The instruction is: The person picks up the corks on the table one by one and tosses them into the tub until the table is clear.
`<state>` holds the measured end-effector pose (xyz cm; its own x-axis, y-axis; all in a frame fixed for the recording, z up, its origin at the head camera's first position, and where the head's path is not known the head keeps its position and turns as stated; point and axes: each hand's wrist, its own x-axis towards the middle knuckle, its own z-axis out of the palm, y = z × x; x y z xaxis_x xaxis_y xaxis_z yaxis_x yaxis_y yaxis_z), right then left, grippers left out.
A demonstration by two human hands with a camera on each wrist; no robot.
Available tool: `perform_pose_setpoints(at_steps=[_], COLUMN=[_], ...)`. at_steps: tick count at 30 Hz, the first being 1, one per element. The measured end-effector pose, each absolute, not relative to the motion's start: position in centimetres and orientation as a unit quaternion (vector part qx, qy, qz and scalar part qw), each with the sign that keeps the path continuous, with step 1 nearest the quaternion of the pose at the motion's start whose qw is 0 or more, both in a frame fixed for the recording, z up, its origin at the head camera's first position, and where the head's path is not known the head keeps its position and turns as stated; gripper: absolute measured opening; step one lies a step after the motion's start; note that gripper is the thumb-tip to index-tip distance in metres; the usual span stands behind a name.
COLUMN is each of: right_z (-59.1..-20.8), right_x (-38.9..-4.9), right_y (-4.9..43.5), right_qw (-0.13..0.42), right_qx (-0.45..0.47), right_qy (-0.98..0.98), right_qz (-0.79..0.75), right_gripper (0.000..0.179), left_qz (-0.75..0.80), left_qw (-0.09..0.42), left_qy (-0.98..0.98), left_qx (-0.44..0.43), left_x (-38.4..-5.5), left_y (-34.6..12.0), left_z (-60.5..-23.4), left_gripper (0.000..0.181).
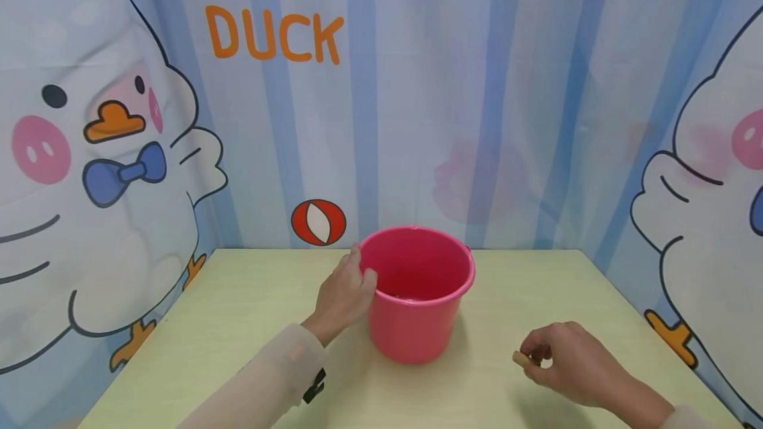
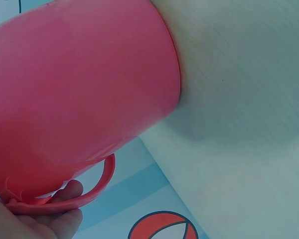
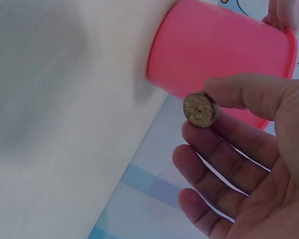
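A pink plastic bucket (image 1: 411, 333) stands upright on the table. My left hand (image 1: 346, 293) grips its left side at the rim, thumb on the near part. In the left wrist view, fingers (image 2: 67, 224) curl round the bucket's pink handle (image 2: 107, 174) near the rim. Right of the bucket, and apart from it, my right hand (image 1: 575, 363) is held above the table. Between thumb and fingers it pinches a small cork (image 3: 199, 109), whose round, speckled end faces the right wrist camera. Something small and pale shows low inside the bucket, too indistinct to name.
The pale yellow table (image 1: 238, 343) ends at a striped blue curtain (image 1: 411, 85) behind the bucket. Printed ducks (image 1: 119, 230) cover the cloth at both sides. A dark clip-like piece (image 1: 314, 386) sits at the left sleeve's cuff.
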<state>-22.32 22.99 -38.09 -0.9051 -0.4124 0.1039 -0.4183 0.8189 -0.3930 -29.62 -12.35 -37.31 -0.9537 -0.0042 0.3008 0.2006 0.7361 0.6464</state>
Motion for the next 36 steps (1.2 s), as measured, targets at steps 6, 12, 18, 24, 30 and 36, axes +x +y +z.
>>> perform_pose_setpoints(at_steps=[6, 12, 18, 24, 30, 36], right_z=[-37.2, -36.5, -35.8, -35.2, -34.7, -34.2], right_x=[-22.2, -22.3, -22.2, -22.4, -22.5, -22.7], right_y=[22.3, 21.6, 20.7, 20.0, 19.3, 18.7], right_qw=[0.045, 0.077, 0.110, 0.148, 0.187, 0.214], right_qx=[0.218, 0.210, 0.193, 0.191, 0.190, 0.184], right_qy=[-0.951, -0.948, -0.946, -0.939, -0.927, -0.921], right_qz=[0.213, 0.226, 0.236, 0.246, 0.264, 0.269], right_gripper=[0.002, 0.004, 0.006, 0.010, 0.010, 0.012], left_qz=[-0.360, -0.357, -0.355, -0.355, -0.357, -0.354], left_qw=[0.141, 0.144, 0.147, 0.151, 0.150, 0.147], left_qy=[-0.921, -0.921, -0.921, -0.921, -0.920, -0.922], left_qx=[-0.053, -0.054, -0.057, -0.056, -0.058, -0.058], left_x=[-29.6, -29.5, -29.6, -29.5, -29.4, -29.4], left_y=[-12.4, -12.4, -12.4, -12.5, -12.4, -12.4], left_z=[-37.4, -37.4, -37.4, -37.5, -37.3, -37.2], left_gripper=[0.069, 0.069, 0.069, 0.069, 0.069, 0.069])
